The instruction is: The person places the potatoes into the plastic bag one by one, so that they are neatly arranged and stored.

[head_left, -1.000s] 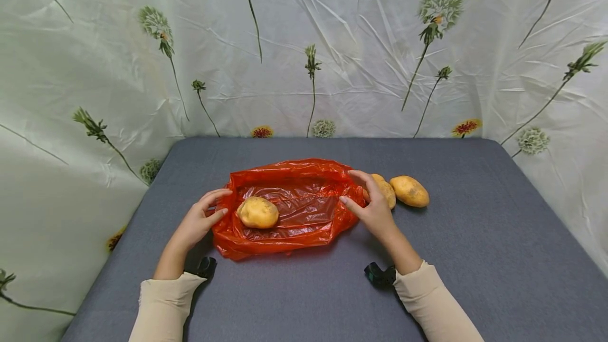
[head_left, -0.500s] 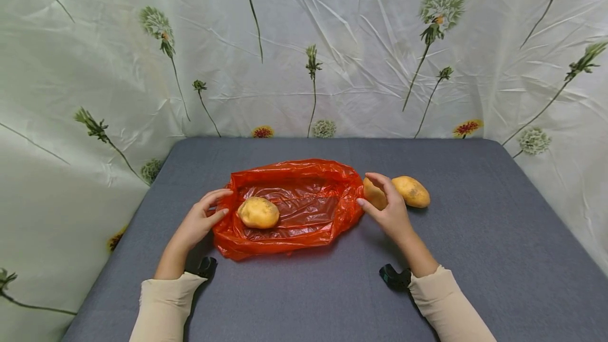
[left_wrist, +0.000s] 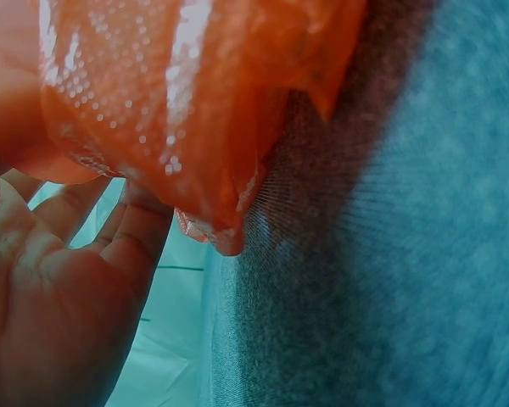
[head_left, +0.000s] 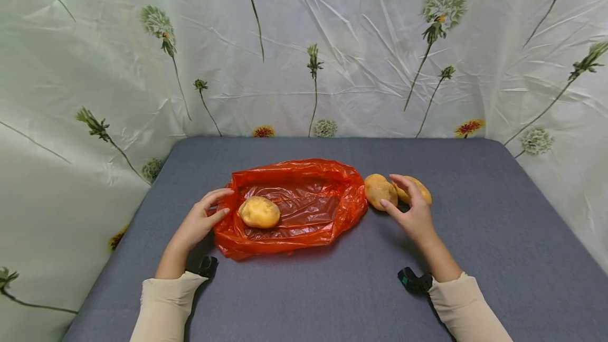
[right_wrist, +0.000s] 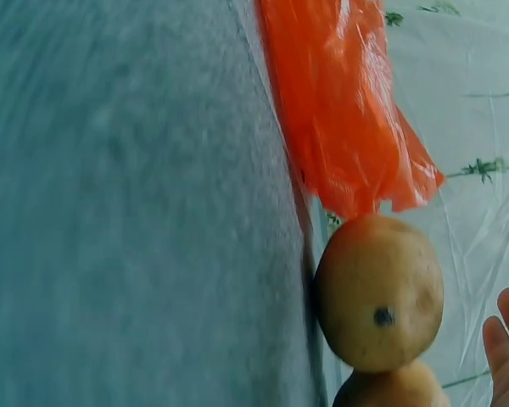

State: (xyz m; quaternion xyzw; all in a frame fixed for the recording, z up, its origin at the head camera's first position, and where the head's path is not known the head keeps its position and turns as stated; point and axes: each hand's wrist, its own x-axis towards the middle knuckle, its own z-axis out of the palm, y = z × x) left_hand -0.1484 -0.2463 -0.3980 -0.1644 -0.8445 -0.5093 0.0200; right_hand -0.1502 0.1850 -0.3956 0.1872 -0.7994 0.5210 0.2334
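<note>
One potato (head_left: 259,212) lies inside the red plastic bag (head_left: 280,246), toward nine o'clock of its spread mouth. Two more sit outside at the bag's three o'clock, on the grey tabletop (head_left: 304,300). The nearer potato (head_left: 380,193) is right by the bag's edge; whether it touches the plastic I cannot tell. Beyond it is the farther potato (head_left: 424,188), partly covered by the right hand (head_left: 418,219).

That hand comes in from about five o'clock of the pair, thumb and fingers parted in a loose curve, gripping nothing. At the bag's nine o'clock, the left hand (head_left: 196,221) lies against the plastic, thumb and fingers apart, with no pinch showing.

The step in hand looks like a reach for a loose potato, with the left hand as support at the bag. Which of the two is meant is unclear. The next move seems to call for thumb and fingers to straddle one potato, roughly at its six and twelve o'clock, and curl round its widest part; a nudge from one side could roll it.
</note>
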